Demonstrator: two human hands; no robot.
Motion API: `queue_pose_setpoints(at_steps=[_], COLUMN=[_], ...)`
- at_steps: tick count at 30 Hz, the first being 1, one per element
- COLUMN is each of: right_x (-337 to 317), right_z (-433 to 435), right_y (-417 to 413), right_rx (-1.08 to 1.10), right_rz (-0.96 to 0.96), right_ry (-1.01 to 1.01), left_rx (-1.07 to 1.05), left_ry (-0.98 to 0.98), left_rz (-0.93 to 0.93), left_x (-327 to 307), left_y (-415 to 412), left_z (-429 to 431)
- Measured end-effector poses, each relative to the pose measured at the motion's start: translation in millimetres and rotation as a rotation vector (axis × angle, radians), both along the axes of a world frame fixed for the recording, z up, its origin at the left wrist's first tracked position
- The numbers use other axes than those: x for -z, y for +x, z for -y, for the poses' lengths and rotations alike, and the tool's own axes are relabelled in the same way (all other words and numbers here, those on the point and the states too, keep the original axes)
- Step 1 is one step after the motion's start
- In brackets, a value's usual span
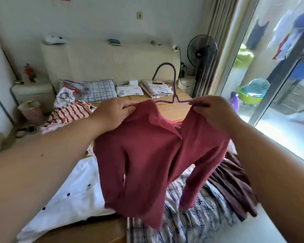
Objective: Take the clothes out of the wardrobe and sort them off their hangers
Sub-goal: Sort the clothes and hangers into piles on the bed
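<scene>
Left hand (115,111) pinched on one shoulder of soft dark-red long-sleeved knit top (147,151), held up over the bed (74,193). Looks light, limp, stretchy; best gripped at shoulder seams. Right hand (216,113) clamped on other shoulder and thin purple wire hanger (172,88).

Counted: two hands, left (112,113) and right (216,113); one maroon top (147,155); one purple hanger (172,81); one standing fan (201,50), far right. Far pillows (100,90) numbered three, possibly more. Near garments on the bed: one plaid (191,216), one dark pleated (235,183), one white dotted (74,190).
</scene>
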State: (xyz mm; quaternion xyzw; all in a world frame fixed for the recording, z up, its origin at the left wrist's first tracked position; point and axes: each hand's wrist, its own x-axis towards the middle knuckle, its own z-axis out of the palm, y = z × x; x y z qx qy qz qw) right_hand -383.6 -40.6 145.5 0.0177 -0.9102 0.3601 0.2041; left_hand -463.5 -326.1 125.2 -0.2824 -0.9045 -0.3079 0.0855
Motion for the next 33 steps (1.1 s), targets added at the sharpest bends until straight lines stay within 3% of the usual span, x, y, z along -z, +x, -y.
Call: queue_pose_setpoints(at_steps=[6, 13, 23, 33], right_x=[-21, -1, 153, 317], right_z=[-86, -143, -152, -137], right_y=[68, 84, 44, -81], right_rx=[0.004, 0.004, 0.046, 0.143], right_rz=[-0.019, 0.081, 0.466, 0.703], right_ry=[0.026, 0.046, 0.196, 0.266], left_rx=[0.032, 0.013, -0.037, -0.123], left_ry=[0.066, 0.030, -0.140, -0.265], left_rz=[-0.049, 0.100, 0.469, 0.712], left_x=[-5, 19, 170, 328], left_y=[66, 91, 71, -34], left_z=[-93, -145, -161, -162])
